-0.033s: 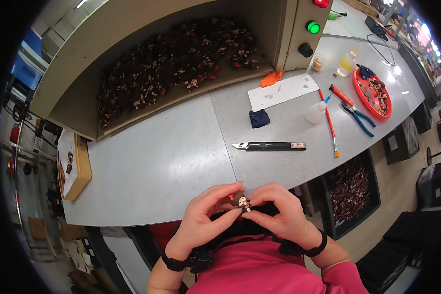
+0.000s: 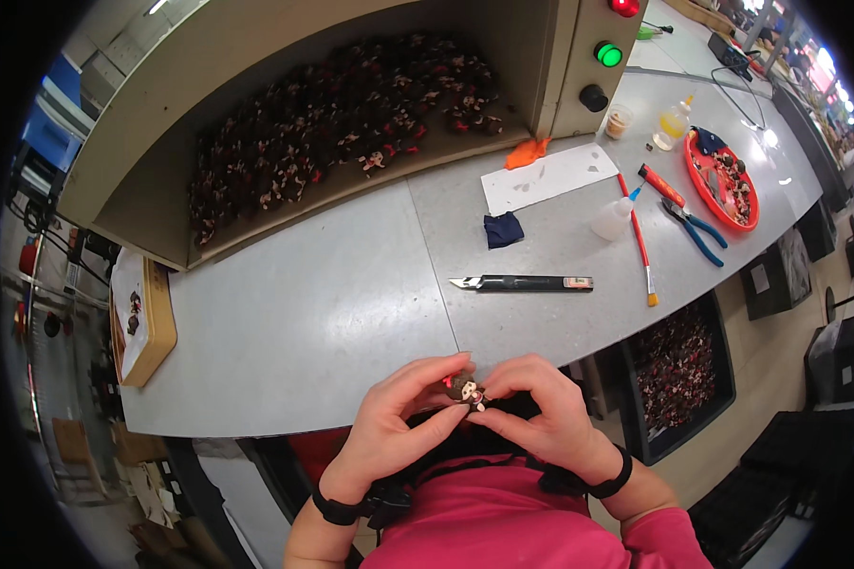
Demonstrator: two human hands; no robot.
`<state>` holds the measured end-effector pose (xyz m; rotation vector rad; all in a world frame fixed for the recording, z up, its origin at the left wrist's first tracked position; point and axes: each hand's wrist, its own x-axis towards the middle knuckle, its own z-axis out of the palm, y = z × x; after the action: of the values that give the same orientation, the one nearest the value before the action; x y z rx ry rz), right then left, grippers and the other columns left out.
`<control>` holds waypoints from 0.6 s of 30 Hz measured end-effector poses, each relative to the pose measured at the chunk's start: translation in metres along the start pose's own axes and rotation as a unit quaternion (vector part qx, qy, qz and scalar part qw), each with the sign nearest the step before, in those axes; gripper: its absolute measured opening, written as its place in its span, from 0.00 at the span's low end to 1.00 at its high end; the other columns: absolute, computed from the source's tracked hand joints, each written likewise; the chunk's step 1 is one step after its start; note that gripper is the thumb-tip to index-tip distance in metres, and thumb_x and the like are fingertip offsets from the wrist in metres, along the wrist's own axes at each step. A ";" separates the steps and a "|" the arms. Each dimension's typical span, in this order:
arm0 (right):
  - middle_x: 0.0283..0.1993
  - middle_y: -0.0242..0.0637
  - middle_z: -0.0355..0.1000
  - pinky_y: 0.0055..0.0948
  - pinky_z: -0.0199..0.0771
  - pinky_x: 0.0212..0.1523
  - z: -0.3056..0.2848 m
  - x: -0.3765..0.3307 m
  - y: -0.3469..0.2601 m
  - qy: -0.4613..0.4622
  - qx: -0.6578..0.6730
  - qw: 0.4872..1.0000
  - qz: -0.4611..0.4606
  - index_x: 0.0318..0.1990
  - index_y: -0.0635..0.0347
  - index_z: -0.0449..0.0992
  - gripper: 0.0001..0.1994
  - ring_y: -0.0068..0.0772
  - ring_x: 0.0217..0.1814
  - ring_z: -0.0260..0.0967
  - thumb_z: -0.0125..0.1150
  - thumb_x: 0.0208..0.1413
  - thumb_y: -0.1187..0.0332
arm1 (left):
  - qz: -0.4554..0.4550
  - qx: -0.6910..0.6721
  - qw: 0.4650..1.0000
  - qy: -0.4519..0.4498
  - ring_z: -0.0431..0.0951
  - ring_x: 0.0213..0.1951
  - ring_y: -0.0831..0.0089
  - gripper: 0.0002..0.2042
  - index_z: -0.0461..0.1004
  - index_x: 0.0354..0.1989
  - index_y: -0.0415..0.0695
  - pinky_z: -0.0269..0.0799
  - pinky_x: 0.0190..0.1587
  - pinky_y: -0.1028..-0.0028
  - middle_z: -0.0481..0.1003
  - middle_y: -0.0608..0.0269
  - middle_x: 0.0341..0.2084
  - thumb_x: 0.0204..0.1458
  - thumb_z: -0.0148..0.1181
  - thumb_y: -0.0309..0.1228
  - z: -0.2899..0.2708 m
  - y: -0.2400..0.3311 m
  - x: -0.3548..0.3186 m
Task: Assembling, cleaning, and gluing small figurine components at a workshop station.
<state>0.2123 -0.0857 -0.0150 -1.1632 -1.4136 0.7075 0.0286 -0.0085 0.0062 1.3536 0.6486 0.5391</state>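
Between both hands, just off the table's near edge, is a small figurine (image 2: 469, 390) with brown hair, a pale face and a red bow. My left hand (image 2: 403, 417) pinches its left side with thumb and fingers. On the other side, the fingertips of my right hand (image 2: 544, 408) close on its body. Parts of the figurine are hidden behind the fingertips. On the table beyond them lies a craft knife (image 2: 531, 283) with a black handle, its blade pointing left.
A beige cabinet (image 2: 114, 204) holding a heap of figurines stands at the back. To the right are a dark blue cloth (image 2: 503, 229), a white sheet (image 2: 550, 178), a red brush (image 2: 641, 242), pliers (image 2: 700, 232), squeeze bottles and a red tray (image 2: 751, 220). A black bin (image 2: 728, 351) sits below.
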 end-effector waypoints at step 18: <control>0.39 0.38 0.70 0.22 0.72 0.33 0.015 -0.012 0.014 0.062 0.027 0.997 -0.032 0.42 0.59 0.68 0.20 0.26 0.33 0.70 0.73 0.43 0.77 | -0.009 0.021 1.000 -0.021 0.74 0.51 0.70 0.20 0.67 0.57 0.35 0.71 0.54 0.71 0.72 0.53 0.52 0.54 0.50 0.16 -0.001 0.001 0.001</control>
<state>0.2001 -0.0895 -0.0352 -1.0960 -1.3151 0.6148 0.0288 -0.0066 0.0067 1.3938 0.6405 0.4825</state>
